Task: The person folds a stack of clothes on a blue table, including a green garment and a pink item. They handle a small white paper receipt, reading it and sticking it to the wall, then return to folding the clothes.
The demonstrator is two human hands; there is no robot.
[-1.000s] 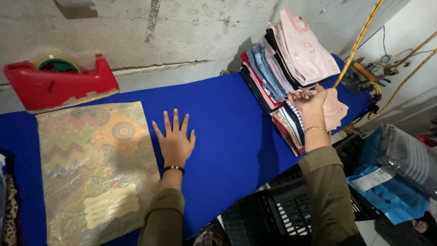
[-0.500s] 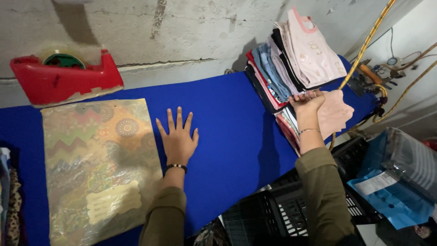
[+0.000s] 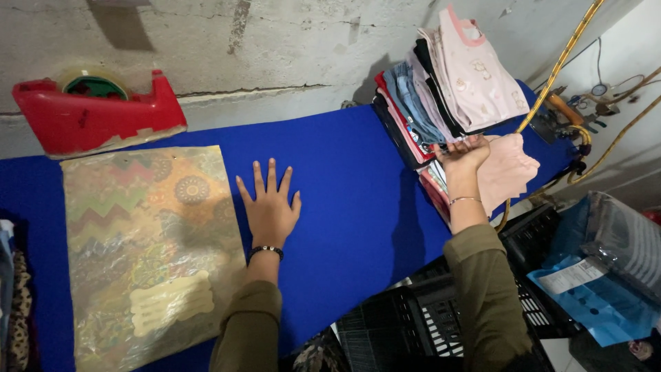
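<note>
My left hand (image 3: 270,205) lies flat with fingers spread on the blue table cover (image 3: 344,200), just right of a patterned clear plastic bag (image 3: 148,251). My right hand (image 3: 463,153) reaches into a leaning stack of folded clothes (image 3: 447,89) at the table's right end. Its fingers hook under the upper part of the stack, lifting it off a pale pink folded garment (image 3: 506,172) that sits on the lower pieces. Whether the fingers close on one piece I cannot tell for sure; they curl around the pink garment's edge.
A red tape dispenser (image 3: 96,114) stands at the back left against the concrete wall. Black plastic crates (image 3: 441,324) sit below the table's front edge. A blue plastic-wrapped bundle (image 3: 606,275) lies at the right. Yellow hose and cables (image 3: 571,117) hang beyond the stack.
My right hand has risen from the lower clothes to under the upper stack, exposing the pink garment. My left hand stays flat on the cover.
</note>
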